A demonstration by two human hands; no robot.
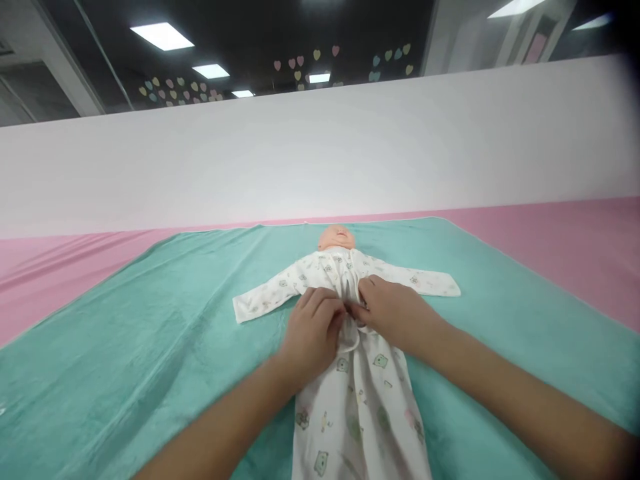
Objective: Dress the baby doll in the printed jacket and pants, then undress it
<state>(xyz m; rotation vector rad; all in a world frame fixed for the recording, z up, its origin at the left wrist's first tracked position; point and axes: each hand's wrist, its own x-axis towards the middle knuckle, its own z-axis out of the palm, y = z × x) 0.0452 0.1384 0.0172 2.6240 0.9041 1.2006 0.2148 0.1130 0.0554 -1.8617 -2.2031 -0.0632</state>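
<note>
A baby doll [336,237] lies on its back, head away from me, dressed in a long white baby gown [360,400] printed with small bears. Its sleeves spread out to both sides. At the gown's middle, my left hand [314,327] is closed in a pinch on a thin white tie [354,345], which hangs below in a loop. From the right, my right hand [393,307] pinches the tie too, its fingertips nearly touching those of the left. The fingers partly hide where the tie crosses.
Under the doll spreads a teal blanket [150,360], wrinkled on the left. Pink cloth [565,247] shows beyond its edges. Behind rises a low white wall [300,160], topped by dark glass [270,33] with heart stickers and reflected ceiling lights.
</note>
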